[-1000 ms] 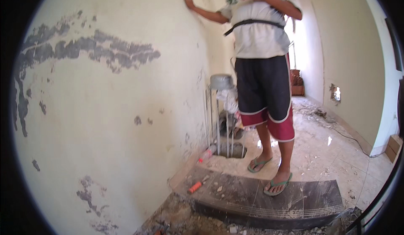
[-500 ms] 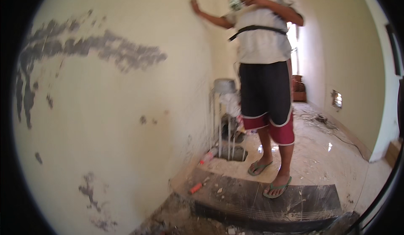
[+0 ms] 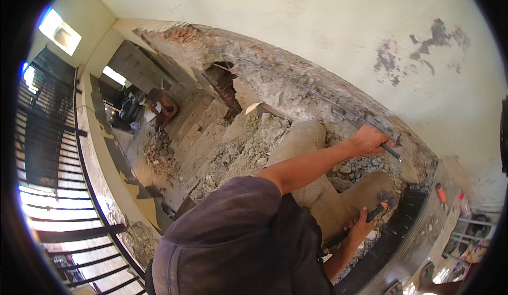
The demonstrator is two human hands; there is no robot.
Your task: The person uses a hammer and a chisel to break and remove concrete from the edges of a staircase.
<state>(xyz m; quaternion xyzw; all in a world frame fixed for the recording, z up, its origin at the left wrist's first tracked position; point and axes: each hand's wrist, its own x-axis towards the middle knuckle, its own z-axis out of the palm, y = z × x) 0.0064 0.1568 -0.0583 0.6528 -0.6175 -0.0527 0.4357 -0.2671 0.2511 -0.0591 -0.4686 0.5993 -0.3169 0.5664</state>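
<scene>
My left arm reaches across to the broken lower wall (image 3: 296, 78). My left hand (image 3: 369, 139) is closed around a long, thin metal chisel (image 3: 390, 151), whose shaft slants up and left along the bare masonry. My right hand (image 3: 362, 224), lower down by my bent knee, grips a hammer (image 3: 377, 212) with a black handle and a dusty grey head. The hammer head is apart from the chisel's end. Broken masonry rubble (image 3: 254, 147) lies around my legs.
A dark step (image 3: 389, 252) runs along the lower right, with an orange-red object (image 3: 440, 193) on its ledge. Someone's sandalled foot (image 3: 394, 287) shows there. Another person (image 3: 164, 107) crouches at the far left. Black railings (image 3: 69, 200) stand at left; a hole (image 3: 222, 83) opens in the wall.
The view has swung from a standing person, now only partly seen at the lower right, to my arms, legs and the broken wall. My hands and both tools have come into sight.
</scene>
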